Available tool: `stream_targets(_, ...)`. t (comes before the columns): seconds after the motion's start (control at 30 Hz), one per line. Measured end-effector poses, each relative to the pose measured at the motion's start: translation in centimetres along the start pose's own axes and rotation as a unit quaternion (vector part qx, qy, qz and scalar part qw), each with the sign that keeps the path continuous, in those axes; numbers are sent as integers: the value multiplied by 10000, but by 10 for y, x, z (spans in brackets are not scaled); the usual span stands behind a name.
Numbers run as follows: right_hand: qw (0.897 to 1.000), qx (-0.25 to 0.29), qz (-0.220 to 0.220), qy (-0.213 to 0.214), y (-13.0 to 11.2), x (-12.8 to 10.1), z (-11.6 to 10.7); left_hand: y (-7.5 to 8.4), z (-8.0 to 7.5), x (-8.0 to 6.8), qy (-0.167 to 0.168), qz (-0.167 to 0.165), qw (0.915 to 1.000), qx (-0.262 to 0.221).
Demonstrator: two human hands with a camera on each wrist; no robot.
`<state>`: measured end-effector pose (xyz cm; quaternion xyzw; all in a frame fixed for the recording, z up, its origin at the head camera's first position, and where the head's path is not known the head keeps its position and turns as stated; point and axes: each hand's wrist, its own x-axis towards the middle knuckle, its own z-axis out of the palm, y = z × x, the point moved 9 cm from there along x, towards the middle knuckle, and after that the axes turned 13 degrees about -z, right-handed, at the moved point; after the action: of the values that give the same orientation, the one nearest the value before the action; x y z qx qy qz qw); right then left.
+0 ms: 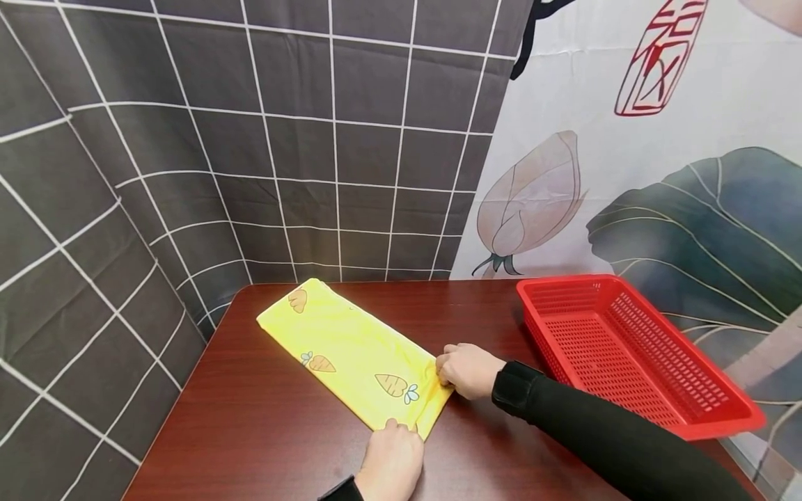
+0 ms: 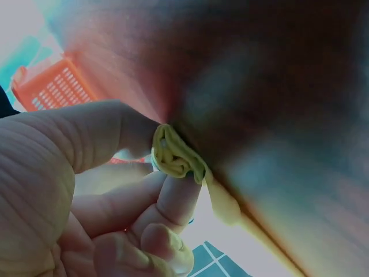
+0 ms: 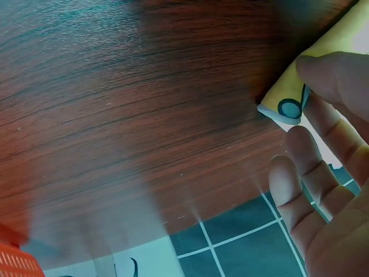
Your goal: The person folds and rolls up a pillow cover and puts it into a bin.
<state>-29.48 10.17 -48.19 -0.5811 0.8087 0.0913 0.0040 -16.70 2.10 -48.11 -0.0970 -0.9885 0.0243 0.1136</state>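
Cloth: a yellow cloth (image 1: 351, 351) printed with carrots, folded to a long strip, lies flat on your wooden table (image 1: 263, 431).
Long axis: it runs diagonally, from the far-left end near the table's back edge to the near end under your hands.
Left hand: your left hand (image 1: 391, 463) sits at the nearest corner of the strip. The left wrist view shows thumb and fingers (image 2: 173, 199) pinching a bunched wad of the yellow fabric, so this grip is closed on the cloth.
Right hand: your right hand (image 1: 466, 369) rests on the other near corner, on the basket side. The right wrist view shows the thumb pressing the corner down with the other fingers (image 3: 300, 167) loosely extended beneath; a light pinch at the edge rather than a full fist.
Direction from grip: the whole cloth lies away from both hands, up and to the left. Both hands hold the same short end, about equally near.
Basket: a red plastic basket (image 1: 633, 410) stands to your right, just beside the right forearm, apart from the cloth, nothing visible inside.
Edges: the far end of the strip stops just short of the table's back edge.
Open room: bare table lies left of the strip and between strip and basket.
Backdrop: a grey checked curtain (image 1: 188, 139) hangs close behind and to the left.
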Motion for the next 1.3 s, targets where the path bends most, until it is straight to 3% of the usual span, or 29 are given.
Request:
stream_targets(0.27, 9999, -92, -29, -48, -5, -3, -3, -1, 3, 1, -203, 59, 9997, 101)
stream_targets(0.53, 9998, -117, 21, -131, -10, -5, -6, -13, 2, 1, -122, -220, 9991, -336)
stream_targets(0.83, 9998, -188, 91, 19, -13, -7, -9, -11, 5, 0, -475, -153, 9983, -311)
stream_targets(1.3, 9979, -613, 186, 56, -18, -8, -8, -19, 9, -1, -718, -249, 9962, -415)
